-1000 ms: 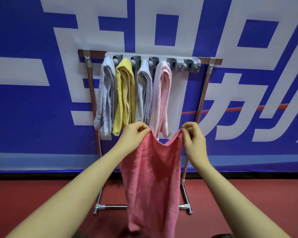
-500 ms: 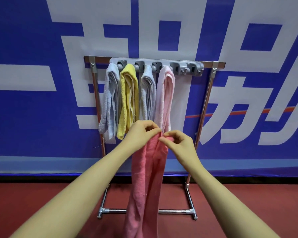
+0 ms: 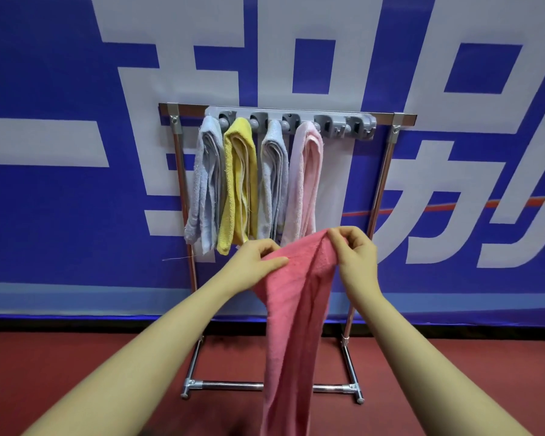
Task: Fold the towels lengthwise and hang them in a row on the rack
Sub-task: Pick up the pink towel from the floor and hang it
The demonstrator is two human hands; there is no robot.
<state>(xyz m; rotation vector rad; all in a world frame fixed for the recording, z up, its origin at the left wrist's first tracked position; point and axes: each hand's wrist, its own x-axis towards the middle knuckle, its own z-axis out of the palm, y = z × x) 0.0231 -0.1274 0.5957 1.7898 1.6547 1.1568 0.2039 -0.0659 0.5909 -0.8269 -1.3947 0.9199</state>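
Both hands, left hand (image 3: pixel 258 262) and right hand (image 3: pixel 357 258), pinch the top of a long coral-pink terry towel (image 3: pixel 291 325), now spread wider after being bunched moments earlier, suggesting refolding before hanging beside four towels on the chrome rack (image 3: pixel 383 190).

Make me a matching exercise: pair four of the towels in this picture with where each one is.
Towels:
1. yellow towel
2. pale pink towel
3. deep pink towel
4. leftmost grey-blue towel

Places:
A. held up in both hands, in front of the rack
B. hanging at the left end of the row
C. second from the left in the row
D. fourth from the left, beside the bare holders

Pairs: 1-C, 2-D, 3-A, 4-B
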